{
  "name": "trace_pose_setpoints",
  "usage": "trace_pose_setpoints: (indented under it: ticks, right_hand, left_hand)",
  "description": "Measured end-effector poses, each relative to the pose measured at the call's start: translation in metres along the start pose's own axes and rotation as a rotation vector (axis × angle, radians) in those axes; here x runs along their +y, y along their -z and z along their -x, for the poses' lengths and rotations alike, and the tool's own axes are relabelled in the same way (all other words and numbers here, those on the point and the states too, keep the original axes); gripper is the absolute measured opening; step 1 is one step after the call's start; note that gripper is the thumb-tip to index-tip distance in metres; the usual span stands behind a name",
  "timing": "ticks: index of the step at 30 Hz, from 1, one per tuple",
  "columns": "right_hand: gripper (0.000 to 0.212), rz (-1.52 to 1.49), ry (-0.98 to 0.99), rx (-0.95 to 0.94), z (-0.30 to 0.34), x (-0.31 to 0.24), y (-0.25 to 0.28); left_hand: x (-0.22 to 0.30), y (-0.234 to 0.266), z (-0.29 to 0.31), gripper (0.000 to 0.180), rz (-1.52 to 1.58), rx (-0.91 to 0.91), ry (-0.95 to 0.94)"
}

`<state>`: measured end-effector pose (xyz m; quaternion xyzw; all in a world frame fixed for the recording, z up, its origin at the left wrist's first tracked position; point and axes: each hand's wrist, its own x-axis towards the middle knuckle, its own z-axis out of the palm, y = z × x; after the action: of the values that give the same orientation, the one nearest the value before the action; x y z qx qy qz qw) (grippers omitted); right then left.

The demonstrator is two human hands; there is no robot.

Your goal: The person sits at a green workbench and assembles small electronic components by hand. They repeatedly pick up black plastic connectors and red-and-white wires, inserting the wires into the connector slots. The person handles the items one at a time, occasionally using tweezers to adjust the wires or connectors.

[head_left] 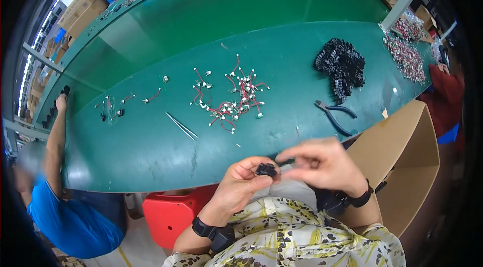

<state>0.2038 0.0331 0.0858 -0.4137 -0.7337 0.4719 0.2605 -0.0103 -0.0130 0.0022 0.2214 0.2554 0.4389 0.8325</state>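
Note:
My left hand (241, 181) is closed on a small black plastic part (266, 169), pinched between thumb and fingers just off the table's near edge. Beside it is my right hand (324, 164), slightly blurred, its thumb and forefinger apart and nothing clearly held. A dark strip shows between the two hands; what it belongs to I cannot make out. Ahead on the green table (201, 148) lies a loose cluster of red wires with white connectors (241, 98). Metal tweezers (182, 126) rest to its left. Blue-handled pliers (334, 116) lie to the right.
A heap of black parts (341, 68) sits at the right, with a pile of red and white pieces (405, 55) beyond. An open cardboard box (392, 151) stands by my right arm. A red stool (171, 216) and a co-worker in blue (75, 221) are at the left.

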Motion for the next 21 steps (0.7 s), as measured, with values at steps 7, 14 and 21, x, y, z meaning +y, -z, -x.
trace_pose_setpoints:
  ticks: [7,14,21]
  right_hand:
    - [0.028,0.333,-0.158,0.226,-0.084,0.025,-0.01]
    - [0.021,-0.024,-0.248,0.213,-0.087,0.037,-0.01]
    - [0.02,-0.924,-0.469,0.187,-0.043,0.03,-0.023]
  left_hand:
    - [0.01,0.007,-0.009,0.029,-0.096,0.083,-0.113]
    - [0.01,0.003,-0.013,0.029,0.027,0.183,-0.235]
    - [0.008,-0.013,-0.033,0.034,-0.175,0.248,-0.53]
